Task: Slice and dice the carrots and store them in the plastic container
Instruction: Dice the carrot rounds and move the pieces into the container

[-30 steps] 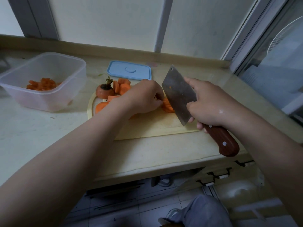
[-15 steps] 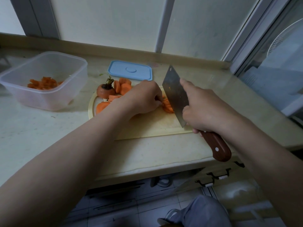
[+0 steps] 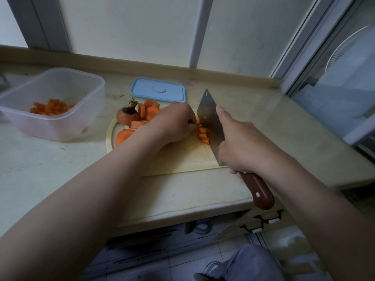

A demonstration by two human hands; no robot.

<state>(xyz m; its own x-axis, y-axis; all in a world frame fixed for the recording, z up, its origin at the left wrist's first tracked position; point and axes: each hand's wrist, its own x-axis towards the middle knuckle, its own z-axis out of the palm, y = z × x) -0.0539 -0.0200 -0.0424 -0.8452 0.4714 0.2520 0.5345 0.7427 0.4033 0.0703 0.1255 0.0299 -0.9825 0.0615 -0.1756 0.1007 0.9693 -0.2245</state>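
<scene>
Knees and a shoe (image 3: 211,269) show at the bottom, close to you, over a tiled floor.

Next come your two arms, reaching out over the counter (image 3: 182,191).

Your right hand (image 3: 243,145) is closed tight around the knife (image 3: 211,122). The brown handle (image 3: 258,191) sticks out behind your fist, toward you. One finger (image 3: 224,116) lies along the flat side of the blade. The blade's edge is down on the board (image 3: 182,159), right by the cut carrot.

Your left hand (image 3: 172,124) is curled, knuckles up, and presses down on the carrot being cut. You cannot see that piece well, because your hand covers it. Thin slices (image 3: 203,133) lie in a small row between your left fingertips and the blade, touching the blade.

On the other side of your left hand, by the wrist, more carrot pieces (image 3: 123,135) lie on the board. Just past them, farther from your fingers, sits the carrot top (image 3: 127,116) with its dark stem up, and some round slices (image 3: 150,110) lean beside it.

Far off to the left of your left hand stands the clear box (image 3: 87,94). It is open, and a small heap of diced carrot (image 3: 50,107) lies in the bottom.

Beyond your fingers, near the wall, the blue lid (image 3: 158,90) lies flat on the counter.
</scene>
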